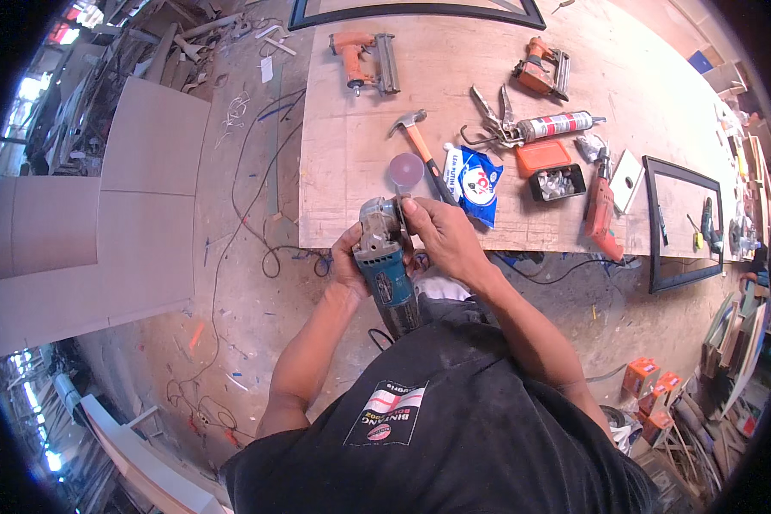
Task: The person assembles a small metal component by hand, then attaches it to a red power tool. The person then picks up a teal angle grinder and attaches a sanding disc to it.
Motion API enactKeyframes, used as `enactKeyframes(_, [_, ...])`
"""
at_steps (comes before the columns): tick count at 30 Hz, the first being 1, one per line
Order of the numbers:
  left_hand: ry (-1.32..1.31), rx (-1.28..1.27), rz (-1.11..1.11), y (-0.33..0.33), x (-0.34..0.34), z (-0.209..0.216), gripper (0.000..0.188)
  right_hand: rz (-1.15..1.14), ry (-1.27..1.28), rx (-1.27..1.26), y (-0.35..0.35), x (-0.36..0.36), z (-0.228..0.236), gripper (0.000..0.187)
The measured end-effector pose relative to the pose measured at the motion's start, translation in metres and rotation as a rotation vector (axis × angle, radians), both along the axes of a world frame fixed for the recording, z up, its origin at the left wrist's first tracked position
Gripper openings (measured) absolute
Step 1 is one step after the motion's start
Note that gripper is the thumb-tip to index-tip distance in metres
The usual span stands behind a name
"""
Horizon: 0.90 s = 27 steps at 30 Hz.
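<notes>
A teal and black angle grinder (387, 287) with a grey metal head is held upright in front of my body. My left hand (349, 264) wraps round its head end from the left. On the other side, my right hand (444, 238) pinches a thin disc (401, 224) at the grinder's head, seen nearly edge-on. Just beyond the head shows a round pinkish sanding disc (406, 170), close to a claw hammer (421, 147) with an orange and black handle. A blue and white packet (474, 187) lies right of the hammer.
The wooden worktable (343, 180) carries two orange nail guns (351, 62) (542, 68), a caulking gun (557, 126), a black box of small parts (557, 183), a red power tool (602, 210) and a black frame (651, 223). Cables (231, 227) trail over the floor.
</notes>
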<state>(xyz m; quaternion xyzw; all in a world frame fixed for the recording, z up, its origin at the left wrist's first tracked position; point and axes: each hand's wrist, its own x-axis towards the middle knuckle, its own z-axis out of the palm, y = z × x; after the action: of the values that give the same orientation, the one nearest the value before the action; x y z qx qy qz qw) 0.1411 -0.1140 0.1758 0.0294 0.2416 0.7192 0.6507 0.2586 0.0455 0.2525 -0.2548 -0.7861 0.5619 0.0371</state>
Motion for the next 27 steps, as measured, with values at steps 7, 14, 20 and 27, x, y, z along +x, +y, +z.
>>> enactKeyframes(7, [-0.052,0.077,-0.009,0.013,-0.007,-0.004,0.080,-0.094,0.173,-0.250,0.014,0.012,0.000,0.035])
enactKeyframes(14, [-0.025,0.064,-0.054,0.025,-0.007,0.007,0.078,-0.116,0.291,-0.238,0.020,0.018,-0.001,0.054])
enactKeyframes(20, [-0.012,-0.053,-0.057,0.026,-0.008,-0.006,0.077,-0.186,0.331,-0.365,0.023,0.016,0.002,0.065])
enactKeyframes(27, [-0.030,-0.098,-0.067,0.032,-0.010,-0.016,0.080,-0.217,0.400,-0.544,0.022,0.020,-0.006,0.070])
